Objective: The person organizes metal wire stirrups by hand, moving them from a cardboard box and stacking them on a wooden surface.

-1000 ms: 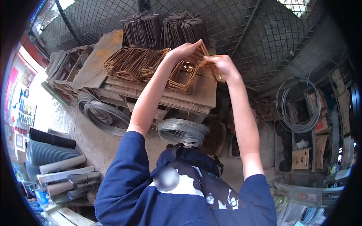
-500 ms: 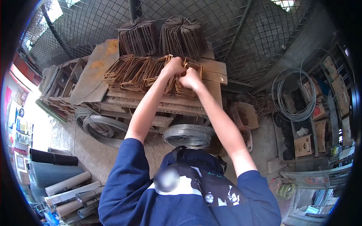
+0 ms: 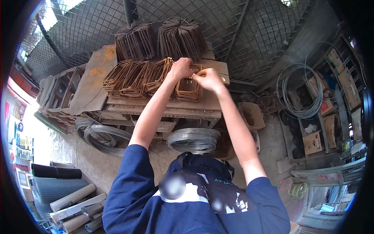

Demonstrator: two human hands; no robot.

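Note:
Rust-brown square rebar stirrups [image 3: 128, 80] stand in leaning bundles across the wooden bench [image 3: 156, 104]. At the right-hand bundle of stirrups [image 3: 187, 93], my left hand [image 3: 181, 69] is closed over the top edge, its fingers curled around the bars. My right hand [image 3: 209, 80] is just right of it, thumb and fingers pinched together close to the left fingertips. Anything thin inside that pinch is too small to make out. Behind them stand two darker bundles of stirrups [image 3: 182, 39], bound at the top.
Wire mesh [image 3: 218, 23] rises behind the bench. Coils of grey wire [image 3: 193, 140] lie below its front edge, with more wire coils [image 3: 103, 136] to the left. Mesh rolls [image 3: 58, 189] are at lower left. A cardboard box [image 3: 251, 115] and shelving [image 3: 331, 144] stand right.
My right hand has shifted right and turned, drawing back to a pinch beside the left. The left hand stays at the bundle's top. The view has shifted slightly.

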